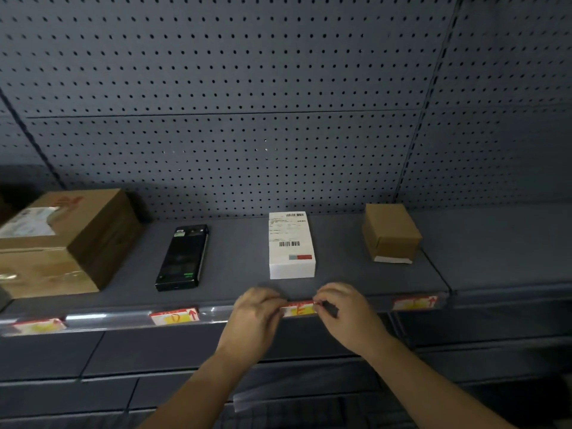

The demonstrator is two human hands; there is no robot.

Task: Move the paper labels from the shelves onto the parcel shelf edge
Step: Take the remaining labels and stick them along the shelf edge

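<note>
At shelf edge (216, 314): left hand (258, 311), right hand (343, 308) pinching E label (299, 309), seating underway; next, press flat, release.

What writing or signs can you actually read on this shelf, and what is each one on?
"E", in red: paper label on the shelf edge, held between left hand and right hand.
"D", faint, with a red up arrow: label to its left.
Red up arrow: right label; its letter is blurred.
Far-left label: unreadable.
White box: barcodes, print too small.
Big carton: label blurred.
</note>
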